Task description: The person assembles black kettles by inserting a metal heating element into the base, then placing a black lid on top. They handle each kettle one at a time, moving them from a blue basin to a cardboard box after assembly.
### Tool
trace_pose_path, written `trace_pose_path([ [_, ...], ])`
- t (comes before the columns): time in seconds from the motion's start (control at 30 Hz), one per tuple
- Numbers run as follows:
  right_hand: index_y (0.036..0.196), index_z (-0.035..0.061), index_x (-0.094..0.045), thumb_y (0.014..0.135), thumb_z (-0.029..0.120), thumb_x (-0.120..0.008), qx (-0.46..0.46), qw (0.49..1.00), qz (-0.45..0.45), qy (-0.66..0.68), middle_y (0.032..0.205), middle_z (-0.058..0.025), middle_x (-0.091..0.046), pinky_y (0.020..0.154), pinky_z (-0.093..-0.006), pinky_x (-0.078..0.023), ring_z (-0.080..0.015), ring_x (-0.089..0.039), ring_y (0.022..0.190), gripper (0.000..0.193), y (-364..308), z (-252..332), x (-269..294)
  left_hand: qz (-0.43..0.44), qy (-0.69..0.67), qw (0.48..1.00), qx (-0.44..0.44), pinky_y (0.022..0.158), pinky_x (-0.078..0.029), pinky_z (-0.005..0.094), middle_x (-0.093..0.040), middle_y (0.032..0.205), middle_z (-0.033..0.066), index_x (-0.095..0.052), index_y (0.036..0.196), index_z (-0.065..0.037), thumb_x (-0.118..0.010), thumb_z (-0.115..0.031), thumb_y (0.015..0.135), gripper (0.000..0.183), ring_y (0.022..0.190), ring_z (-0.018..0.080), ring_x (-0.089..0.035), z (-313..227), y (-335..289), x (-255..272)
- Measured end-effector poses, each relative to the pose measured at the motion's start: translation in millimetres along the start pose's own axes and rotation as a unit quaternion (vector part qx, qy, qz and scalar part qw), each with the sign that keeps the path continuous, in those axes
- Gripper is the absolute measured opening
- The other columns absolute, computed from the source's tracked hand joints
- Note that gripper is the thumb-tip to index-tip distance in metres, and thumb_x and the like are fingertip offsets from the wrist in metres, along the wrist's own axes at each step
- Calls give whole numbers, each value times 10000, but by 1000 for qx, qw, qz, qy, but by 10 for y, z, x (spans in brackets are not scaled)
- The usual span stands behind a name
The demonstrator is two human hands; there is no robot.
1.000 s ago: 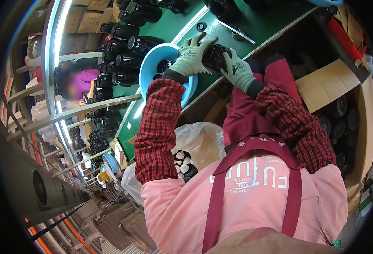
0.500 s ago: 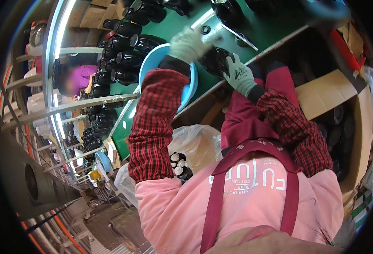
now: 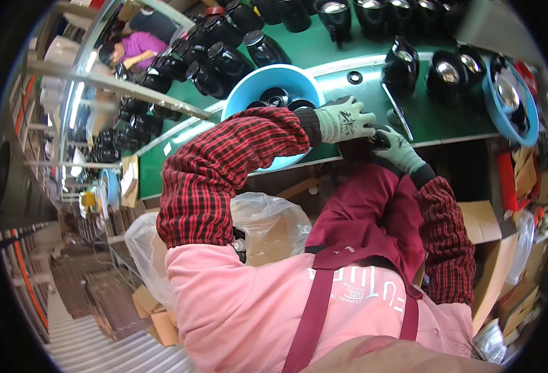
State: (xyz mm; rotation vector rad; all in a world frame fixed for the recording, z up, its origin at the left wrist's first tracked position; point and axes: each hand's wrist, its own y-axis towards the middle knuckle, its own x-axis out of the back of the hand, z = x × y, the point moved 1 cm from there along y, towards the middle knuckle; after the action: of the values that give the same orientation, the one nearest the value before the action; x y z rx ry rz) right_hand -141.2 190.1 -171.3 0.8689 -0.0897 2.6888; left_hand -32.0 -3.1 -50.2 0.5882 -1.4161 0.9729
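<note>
Both my hands wear pale grey-green gloves and meet at the front edge of the green workbench (image 3: 454, 130). A dark, glossy black vessel (image 3: 356, 149) is between them, mostly hidden under the gloves and against my lap. My left hand (image 3: 347, 121) lies over its top with fingers curled. My right hand (image 3: 399, 151) closes around its right side. Next to my left forearm stands a light blue basin (image 3: 236, 96) with round black parts inside. A small black ring (image 3: 355, 78) lies on the bench beyond my hands, beside a thin metal bar (image 3: 398, 112).
Glossy black jug-shaped vessels (image 3: 401, 65) line the back and left of the bench. Another blue basin (image 3: 526, 127) with black parts stands at the right. Below are a plastic-lined box (image 3: 274, 217) and an open carton (image 3: 498, 273). Another person (image 3: 138, 50) sits far left.
The view has swung. My left hand has come from over the basin's edge to the black vessel beside my right hand. The vessel is now closer to my lap.
</note>
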Motion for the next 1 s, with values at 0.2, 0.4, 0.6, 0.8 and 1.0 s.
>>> trace_pose_path([
  [0.2,1132,-5,-648,839,122,-726,-44,981,-179,63,993,-144,-718,850,-339,-527,-230,-700,943,329,785,125,325,-250,-250,824,442,1097,-367,535,-450,1439,246,-328,1528,-34,-824,-425,749,1003,1332,421,-447,-196,-808,-583],
  [0.4,1173,-8,-672,876,251,-727,2,970,-237,45,1112,-206,-697,922,-430,-512,-352,-663,1040,398,2791,185,28,-85,-345,770,530,909,-522,466,-628,1250,154,-568,1339,-90,-720,-339,851,569,1084,361,-651,-688,-944,-1451],
  [0.6,1176,-41,-680,869,465,-728,-109,986,-126,-24,1050,-224,-724,885,-404,-526,-319,-696,975,593,3909,-113,-459,-85,-404,722,556,892,-526,478,-660,1162,160,-572,1365,-125,-705,-349,835,590,1047,367,-661,-741,-959,-1464],
  [0.8,1420,50,-486,768,340,-818,80,856,-219,-461,1555,-225,-372,1152,-527,-331,-426,-381,1405,787,3909,-267,801,-98,-413,730,535,912,-517,476,-644,1193,215,-553,1362,-60,-693,-362,844,616,1064,393,-649,-811,-958,-1409],
  [1.0,1328,156,-550,768,207,-829,9,835,-35,-548,1497,-164,-428,944,-434,-517,-334,-587,1166,628,3618,-514,811,-74,-415,726,544,960,-513,449,-641,1244,201,-567,1354,-70,-715,-418,824,651,1117,362,-647,-774,-992,-1379],
])
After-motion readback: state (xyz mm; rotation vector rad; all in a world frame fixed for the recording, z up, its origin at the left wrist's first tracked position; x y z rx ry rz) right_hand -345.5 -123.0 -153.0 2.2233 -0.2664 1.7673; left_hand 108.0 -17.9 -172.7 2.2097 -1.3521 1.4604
